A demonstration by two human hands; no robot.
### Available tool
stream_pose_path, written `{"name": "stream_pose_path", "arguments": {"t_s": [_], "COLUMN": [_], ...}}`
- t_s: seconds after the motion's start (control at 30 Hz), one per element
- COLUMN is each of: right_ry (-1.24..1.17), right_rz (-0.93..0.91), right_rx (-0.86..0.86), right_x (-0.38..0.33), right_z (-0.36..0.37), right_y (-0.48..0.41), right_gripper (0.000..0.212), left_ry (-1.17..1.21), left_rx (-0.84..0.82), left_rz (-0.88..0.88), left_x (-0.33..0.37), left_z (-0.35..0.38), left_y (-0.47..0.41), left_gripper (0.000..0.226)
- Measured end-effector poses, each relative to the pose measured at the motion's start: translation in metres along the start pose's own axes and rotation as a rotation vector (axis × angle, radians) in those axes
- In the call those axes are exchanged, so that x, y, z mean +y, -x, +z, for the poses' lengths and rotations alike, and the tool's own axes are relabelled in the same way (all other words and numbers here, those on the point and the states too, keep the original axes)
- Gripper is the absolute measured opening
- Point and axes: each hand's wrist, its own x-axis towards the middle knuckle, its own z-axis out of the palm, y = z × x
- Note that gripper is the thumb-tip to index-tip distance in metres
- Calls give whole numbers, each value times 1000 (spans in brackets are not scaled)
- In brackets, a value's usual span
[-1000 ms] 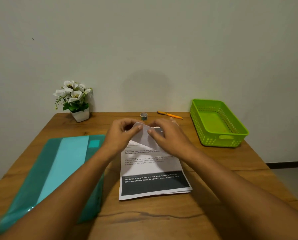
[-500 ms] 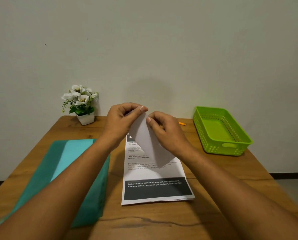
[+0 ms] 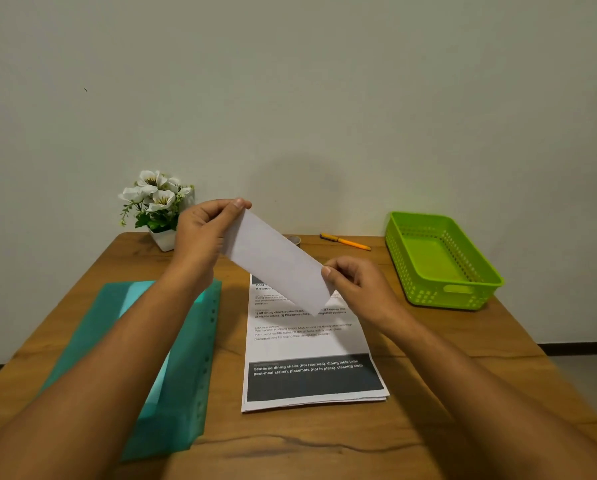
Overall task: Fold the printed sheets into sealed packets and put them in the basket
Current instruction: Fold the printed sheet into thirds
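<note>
A folded white sheet [image 3: 276, 261] hangs in the air above the table, slanting from upper left to lower right. My left hand [image 3: 205, 233] pinches its upper end and my right hand [image 3: 355, 285] pinches its lower end. Under it a stack of printed sheets [image 3: 310, 358] lies flat in the middle of the table, its top part hidden by the folded sheet. The green plastic basket [image 3: 477, 268] stands at the right side of the table with nothing in it.
A teal plastic folder [image 3: 172, 375] lies left of the stack. At the back edge stand a white flower pot [image 3: 160, 209], a small tape roll [image 3: 294, 240] partly hidden by the folded sheet, and an orange pen [image 3: 345, 241]. The wooden table [image 3: 324, 441] ends at a wall.
Both hands lifted the folded sheet off the stack and drew apart along it, the left going up, the right sliding down to its lower end. The view tilted upward slightly.
</note>
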Motion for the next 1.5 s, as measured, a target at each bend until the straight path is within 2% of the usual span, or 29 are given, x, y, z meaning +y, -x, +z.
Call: {"name": "stream_pose_path", "arguments": {"t_s": [0.13,0.27,0.33,0.43,0.6,0.67,0.77,0.87,0.97,1.03,1.13,1.2,1.3,1.5], "right_ry": [-80,-252,-294,-236,-75,-48,-26,-173,-382,-416,-404,-365,-183,21], "right_rz": [36,56,50,-13,-138,-172,-214,-170,-59,-16,32,35,-1,-75], "right_rx": [41,190,270,288,246,218,211,267,257,209,186,182,123,19], "right_x": [3,-5,-12,-26,-50,-58,-65,-64,-61,-60,-62,-64,-63,-65], "right_z": [-7,-11,-16,-22,-18,-14,-14,-14,-11,-7,-2,-2,-2,5], "right_y": [3,2,-2,-9,-25,-27,-29,-30,-29,-26,-23,-26,-31,-35], "right_gripper": [20,16,15,13,5,5,7,11,15,11,17,20,22,25], "left_ry": [32,-10,-247,-625,-689,-725,-636,-430,-95,8,62,78,27,-189], "left_rx": [56,99,96,53,-296,-343,-323,-276,-158,-99,-116,-150,-178,-337], "left_rz": [-73,-142,-37,178,447,519,467,287,82,16,-23,-17,48,141], "left_x": [-8,-20,-30,-35,-5,4,7,2,-1,-2,-5,-8,-3,8], "left_z": [-2,-6,-11,-10,26,37,43,42,43,44,44,42,39,38], "left_y": [4,9,10,10,18,21,21,17,19,22,27,27,23,16], "left_gripper": [11,13,12,29,31,25,9,2,4,10,12,22,36,13]}}
